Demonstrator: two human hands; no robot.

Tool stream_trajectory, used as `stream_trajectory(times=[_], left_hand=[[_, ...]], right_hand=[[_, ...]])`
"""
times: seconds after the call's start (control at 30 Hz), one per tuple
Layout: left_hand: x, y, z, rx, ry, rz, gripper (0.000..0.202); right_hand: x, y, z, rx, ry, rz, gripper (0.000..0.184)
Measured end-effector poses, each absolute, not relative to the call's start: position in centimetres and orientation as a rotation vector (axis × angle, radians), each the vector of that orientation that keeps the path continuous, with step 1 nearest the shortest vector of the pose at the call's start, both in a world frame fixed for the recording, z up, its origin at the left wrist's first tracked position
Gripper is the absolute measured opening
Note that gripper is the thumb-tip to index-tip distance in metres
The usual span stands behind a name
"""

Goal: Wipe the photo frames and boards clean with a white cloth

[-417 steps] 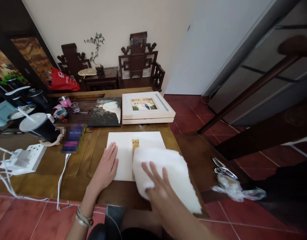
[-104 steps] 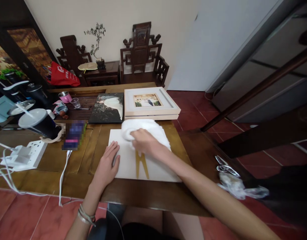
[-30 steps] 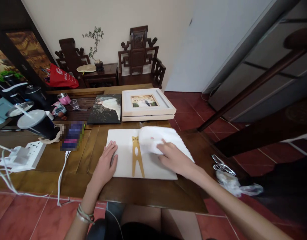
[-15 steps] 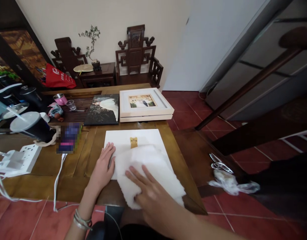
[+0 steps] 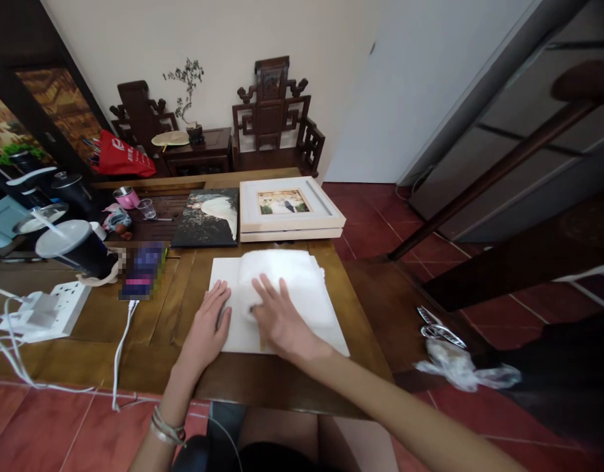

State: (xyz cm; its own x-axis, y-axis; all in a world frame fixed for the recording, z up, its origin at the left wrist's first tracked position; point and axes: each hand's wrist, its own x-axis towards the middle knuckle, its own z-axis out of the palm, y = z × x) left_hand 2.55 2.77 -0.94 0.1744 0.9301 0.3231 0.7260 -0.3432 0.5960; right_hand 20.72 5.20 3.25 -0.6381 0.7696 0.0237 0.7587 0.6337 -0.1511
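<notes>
A white board [image 5: 227, 341] lies flat near the table's front right corner. My left hand [image 5: 210, 321] rests on its left edge, fingers stretched out and lying flat. Over the board's upper and middle part is spread a fluffy white cloth [image 5: 302, 275]. My right hand [image 5: 282, 318] presses down on this cloth from above, its fingers partly spread. A small patch of gold metal shows just below that hand; the rest of the piece is hidden by the cloth and hand.
Behind the board are stacked pale wooden picture frames [image 5: 292, 226] and a dark photo panel [image 5: 206, 219]. To the left are a phone [image 5: 144, 269] on a cable, a lidded cup [image 5: 78, 249] and a power strip [image 5: 65, 308]. Scissors [image 5: 440, 328] lie on the right.
My right hand has pushed the cloth up and away across the board, covering the gold metal piece's earlier spot. My left hand stays at the left edge. The view has shifted slightly.
</notes>
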Motion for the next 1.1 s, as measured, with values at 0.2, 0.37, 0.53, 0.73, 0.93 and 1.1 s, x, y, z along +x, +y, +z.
stream_trajectory(times=[0.2, 0.37, 0.53, 0.73, 0.93, 1.1], left_hand=[[2.5, 2.8, -1.1, 2.156, 1.576, 0.927, 0.039], [2.4, 2.8, -1.1, 2.142, 1.550, 0.938, 0.040], [2.5, 2.6, -0.7, 2.093, 1.561, 0.940, 0.040], [2.4, 2.1, 0.7, 1.839, 1.449, 1.204, 0.047], [2.3, 2.1, 0.3, 1.877, 1.434, 1.310, 0.057], [2.4, 1.9, -0.6, 2.034, 1.440, 1.054, 0.055]], right_hand=[[23.0, -1.9, 4.3, -0.920, -2.880, 0.316, 0.015], [24.2, 1.3, 6.4, -0.896, -2.871, 0.609, 0.023], [21.8, 6.8, 6.1, -1.234, -2.814, 0.413, 0.031], [17.8, 5.5, 4.9, -1.105, -2.873, 0.149, 0.032], [20.8, 1.2, 5.3, -0.482, -2.997, 0.334, 0.019], [24.4, 1.9, 6.3, -0.547, -2.867, 0.523, 0.018]])
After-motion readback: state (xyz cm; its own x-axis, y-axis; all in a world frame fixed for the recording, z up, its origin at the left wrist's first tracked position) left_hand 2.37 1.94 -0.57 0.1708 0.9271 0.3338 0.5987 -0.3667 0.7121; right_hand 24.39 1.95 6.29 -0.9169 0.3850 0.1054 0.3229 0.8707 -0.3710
